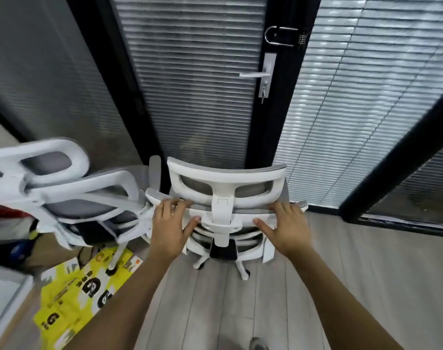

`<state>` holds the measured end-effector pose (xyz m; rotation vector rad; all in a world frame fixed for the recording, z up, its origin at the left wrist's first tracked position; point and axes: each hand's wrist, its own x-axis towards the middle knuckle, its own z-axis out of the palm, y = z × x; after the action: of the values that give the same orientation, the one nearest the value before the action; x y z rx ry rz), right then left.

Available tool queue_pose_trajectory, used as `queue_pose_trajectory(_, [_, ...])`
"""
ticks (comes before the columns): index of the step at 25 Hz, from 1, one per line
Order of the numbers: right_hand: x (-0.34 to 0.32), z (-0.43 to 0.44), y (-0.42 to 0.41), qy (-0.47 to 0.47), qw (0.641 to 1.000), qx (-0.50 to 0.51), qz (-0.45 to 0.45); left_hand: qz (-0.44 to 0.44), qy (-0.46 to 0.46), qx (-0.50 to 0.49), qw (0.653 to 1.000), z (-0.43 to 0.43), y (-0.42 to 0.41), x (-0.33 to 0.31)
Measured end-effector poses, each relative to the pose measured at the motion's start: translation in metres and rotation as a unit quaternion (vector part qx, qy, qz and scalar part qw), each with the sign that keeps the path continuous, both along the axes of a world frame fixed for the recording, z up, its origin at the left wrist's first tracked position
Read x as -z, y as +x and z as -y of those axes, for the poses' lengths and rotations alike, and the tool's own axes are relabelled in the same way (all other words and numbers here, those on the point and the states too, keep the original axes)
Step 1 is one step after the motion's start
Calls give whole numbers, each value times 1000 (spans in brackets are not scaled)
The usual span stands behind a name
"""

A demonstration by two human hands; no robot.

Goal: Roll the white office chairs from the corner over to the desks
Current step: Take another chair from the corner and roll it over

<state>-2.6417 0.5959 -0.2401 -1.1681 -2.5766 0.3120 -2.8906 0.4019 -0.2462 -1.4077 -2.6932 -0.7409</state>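
Observation:
A white office chair [226,181] with grey mesh stands right in front of me, its back toward me and its headrest on top. My left hand [171,224] grips the top edge of its backrest left of the centre spine. On the right side, my right hand [284,223] holds the same edge. Two of its white castor legs [242,270] show on the floor below. A second white chair [64,188] stands close by on the left, tilted and blurred.
A glass door with blinds, a lever handle [255,75] and a U-lock [281,36] is just beyond the chair. Black-framed glass walls run left and right. A yellow printed box [74,301] lies on the wood floor at the left, a white desk edge [3,306] beside it.

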Motion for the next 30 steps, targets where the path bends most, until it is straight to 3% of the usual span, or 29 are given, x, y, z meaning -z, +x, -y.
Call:
queue_pose_trajectory(6, [7,124,46,30,990,133,-17,29,43,128,990,41,-2,5])
queue_pose_trajectory(11, [11,210,127,16,966,254,-42,39,32,228,972,59,67,-2])
queue_pose_trajectory(23, [25,346,410,60,853,512,-88,-1,38,474,880,38,380,1])
queue_pose_trajectory(30, [21,399,618,59,797,597,-66,65,26,570,819,30,619,2])
